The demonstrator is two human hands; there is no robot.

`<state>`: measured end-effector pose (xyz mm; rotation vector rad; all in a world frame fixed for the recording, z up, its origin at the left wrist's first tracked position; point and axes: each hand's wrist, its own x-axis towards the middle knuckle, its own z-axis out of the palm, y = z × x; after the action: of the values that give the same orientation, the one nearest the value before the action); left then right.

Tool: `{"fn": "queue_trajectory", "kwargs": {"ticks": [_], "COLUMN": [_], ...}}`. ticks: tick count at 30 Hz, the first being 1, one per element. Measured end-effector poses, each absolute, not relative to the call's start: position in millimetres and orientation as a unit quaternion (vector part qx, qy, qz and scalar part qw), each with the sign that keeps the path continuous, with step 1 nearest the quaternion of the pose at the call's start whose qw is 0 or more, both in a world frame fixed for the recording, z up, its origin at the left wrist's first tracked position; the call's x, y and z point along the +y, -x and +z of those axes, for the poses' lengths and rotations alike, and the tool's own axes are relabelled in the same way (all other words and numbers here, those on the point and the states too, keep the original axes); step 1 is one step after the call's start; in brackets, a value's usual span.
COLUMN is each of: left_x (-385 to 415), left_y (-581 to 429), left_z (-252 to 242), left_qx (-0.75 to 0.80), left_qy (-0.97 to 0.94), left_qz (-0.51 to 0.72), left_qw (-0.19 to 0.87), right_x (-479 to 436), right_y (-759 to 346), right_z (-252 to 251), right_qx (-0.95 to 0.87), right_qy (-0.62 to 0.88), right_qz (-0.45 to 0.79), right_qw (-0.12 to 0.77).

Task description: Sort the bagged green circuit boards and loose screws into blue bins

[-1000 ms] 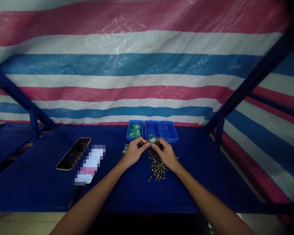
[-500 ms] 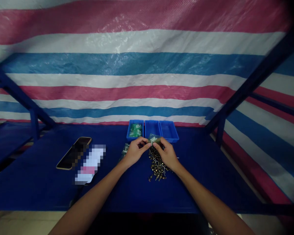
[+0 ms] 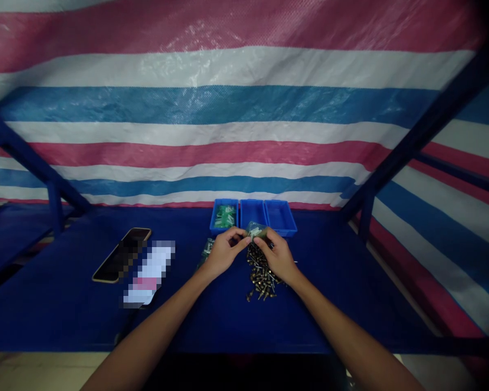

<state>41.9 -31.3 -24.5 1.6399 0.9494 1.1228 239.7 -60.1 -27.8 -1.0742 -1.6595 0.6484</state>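
Observation:
Both my hands meet above the blue tabletop (image 3: 65, 304). My left hand (image 3: 224, 252) and my right hand (image 3: 277, 256) pinch a small transparent plastic bag (image 3: 256, 232) with dark contents between their fingertips. Just below my right hand lies a loose pile of brass-coloured screws or rivets (image 3: 261, 276). Another small plastic bag (image 3: 206, 250) lies beside my left hand, partly hidden by it. Behind my hands stand several blue plastic bins, and the left one (image 3: 224, 216) holds small green-tinted bags.
A black smartphone (image 3: 120, 256) and a pixelated white and pink object (image 3: 149, 274) lie left of my hands. Dark blue metal shelf frame posts (image 3: 415, 136) rise at both sides. A striped pink, white and blue tarpaulin (image 3: 244, 108) hangs behind the table.
My hands stay on the bag with only slight finger movement. The whole view drifts very slightly.

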Motion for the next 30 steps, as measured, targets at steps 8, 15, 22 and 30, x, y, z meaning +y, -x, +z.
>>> {"fn": "queue_trajectory", "kwargs": {"ticks": [8,15,22,30], "left_x": [-30.3,-27.7,-29.0,-29.9], "left_y": [-39.9,-39.3,-38.1,-37.6], "left_z": [-21.7,-22.6,-19.4,-18.3], "left_qx": [0.373,0.374,0.362,0.370], "left_qy": [-0.669,-0.655,-0.663,-0.662], "left_qz": [0.466,0.476,0.477,0.478], "left_qw": [0.444,0.453,0.449,0.444], "right_x": [-60.3,-59.6,-60.6,-60.2], "right_y": [-238.4,-238.8,-237.6,-239.1], "right_z": [-27.9,-27.2,-26.3,-27.7], "right_qx": [-0.686,-0.689,-0.687,-0.684], "right_qy": [0.448,0.444,0.445,0.455], "right_qz": [0.268,0.262,0.265,0.262], "right_qw": [0.507,0.510,0.510,0.507]}}
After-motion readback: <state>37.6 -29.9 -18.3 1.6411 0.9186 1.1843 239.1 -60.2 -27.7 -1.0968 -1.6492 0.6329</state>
